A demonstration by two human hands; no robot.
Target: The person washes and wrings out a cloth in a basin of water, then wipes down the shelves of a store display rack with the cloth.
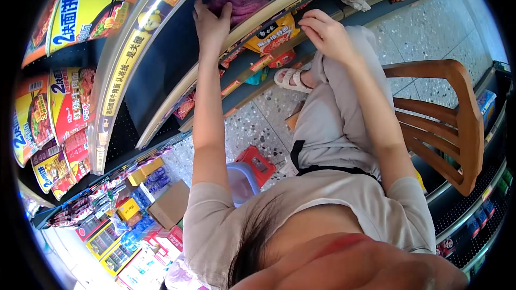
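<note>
Your hands are apart: the left hand [212, 28] grips the pink cloth [244, 7] on the dark shelf [171, 48], arm nearly straight; the right hand [331, 37], loosely curled with nothing visible in it, hangs, elbow bent, near the yellow packet [275, 33]. Step in hand looks like handling the cloth; next move calls for steady left fingers.
</note>
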